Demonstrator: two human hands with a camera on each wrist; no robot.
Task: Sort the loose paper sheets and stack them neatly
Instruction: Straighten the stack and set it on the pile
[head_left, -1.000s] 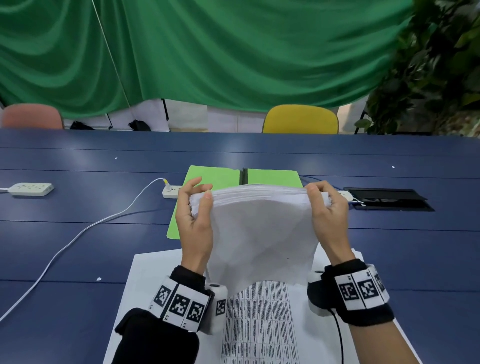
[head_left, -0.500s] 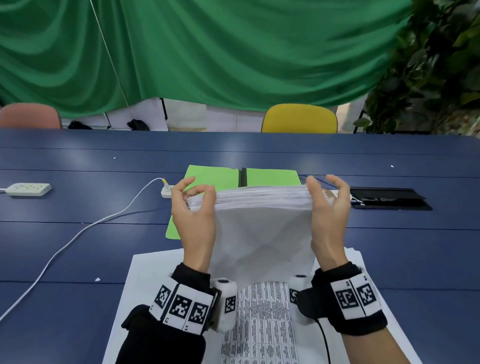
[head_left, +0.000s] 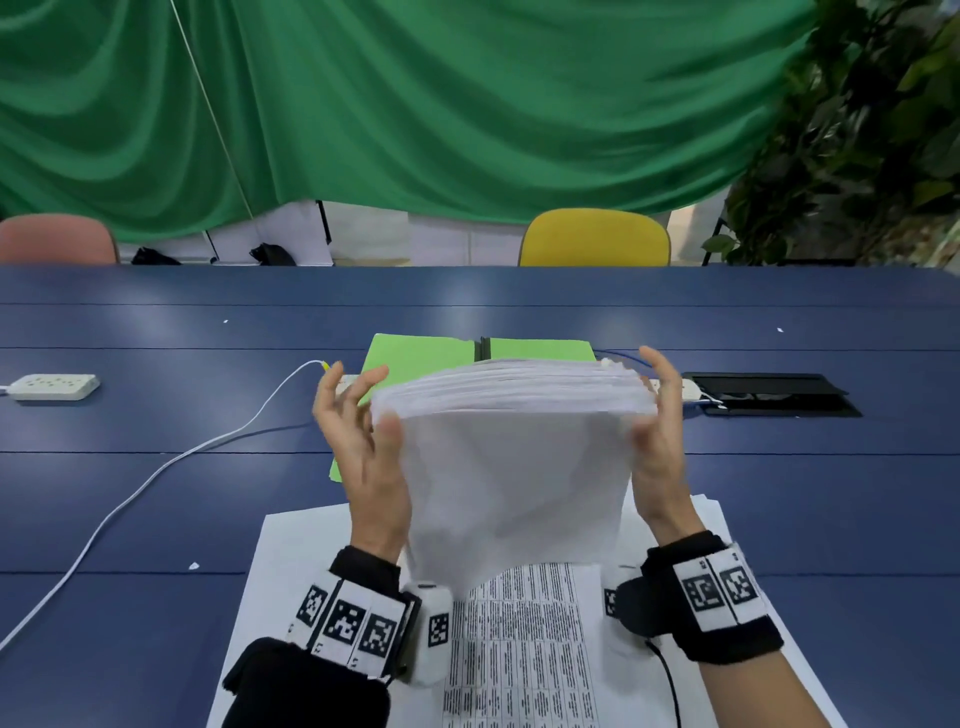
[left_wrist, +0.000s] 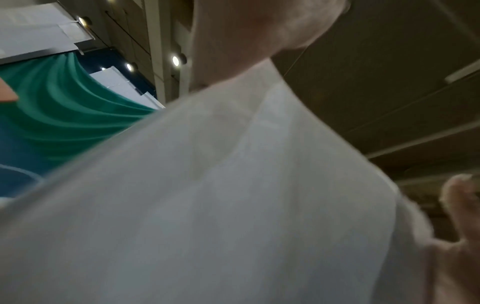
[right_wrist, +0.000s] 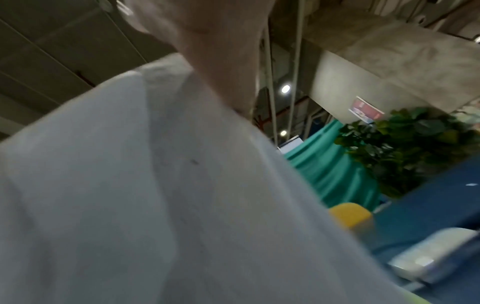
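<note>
A thick stack of white sheets (head_left: 511, 467) stands upright on its lower edge between both hands, over printed sheets (head_left: 519, 649) that lie flat on the blue table (head_left: 156, 597). My left hand (head_left: 363, 441) is at the stack's left edge with fingers spread and lifted off the paper; only the thumb touches the front. My right hand (head_left: 660, 441) presses the right edge with straight fingers, thumb on the front. Both wrist views are blurred and filled by the stack (left_wrist: 207, 205) (right_wrist: 155, 205). A green folder (head_left: 415, 353) lies open behind it.
A white power strip (head_left: 54, 387) sits at the far left, and a white cable (head_left: 156, 478) runs across the table's left half. A black cable hatch (head_left: 769, 392) is at the right. A yellow chair (head_left: 592, 239) and a pink chair (head_left: 52, 241) stand beyond.
Both hands have let go of the stack's top corners. The fingers have straightened and spread, and the hands now flank the stack's side edges.
</note>
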